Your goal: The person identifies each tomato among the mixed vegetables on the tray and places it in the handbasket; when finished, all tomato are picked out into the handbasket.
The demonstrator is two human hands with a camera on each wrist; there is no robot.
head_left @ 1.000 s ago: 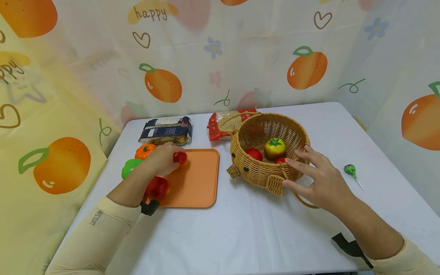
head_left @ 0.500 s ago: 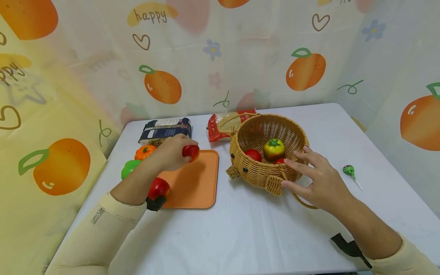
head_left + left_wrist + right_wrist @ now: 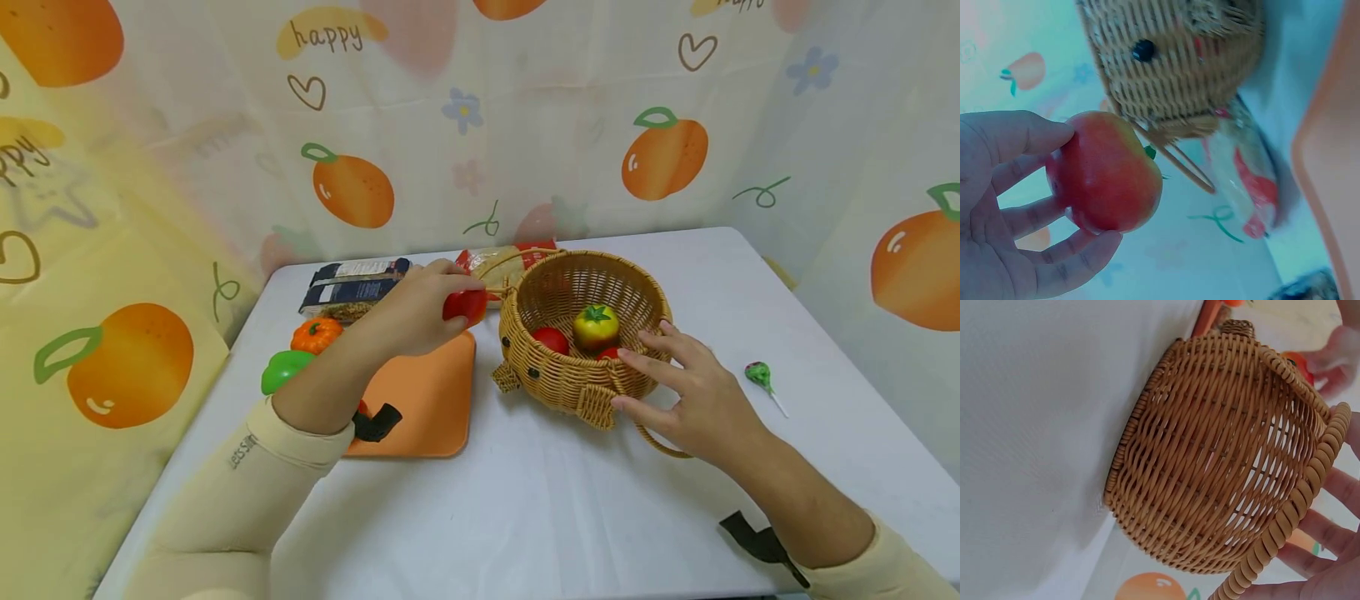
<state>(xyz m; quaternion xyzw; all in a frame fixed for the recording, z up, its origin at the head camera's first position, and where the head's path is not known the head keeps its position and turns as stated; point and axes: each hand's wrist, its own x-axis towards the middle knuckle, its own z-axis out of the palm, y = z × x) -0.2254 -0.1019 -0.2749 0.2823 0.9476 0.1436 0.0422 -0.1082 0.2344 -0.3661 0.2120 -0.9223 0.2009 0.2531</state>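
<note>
In the head view the left hand covers part of the held red fruit and of the dark package, whose print is too small to read; the left forearm hides the left portion of the tray and nearly all of a red object; the front wall of the basket hides most of a red item inside. In the left wrist view the top edge cuts off the basket, the right edge the tray; in the right wrist view the left hand is blurred and the right hand cut off.
</note>
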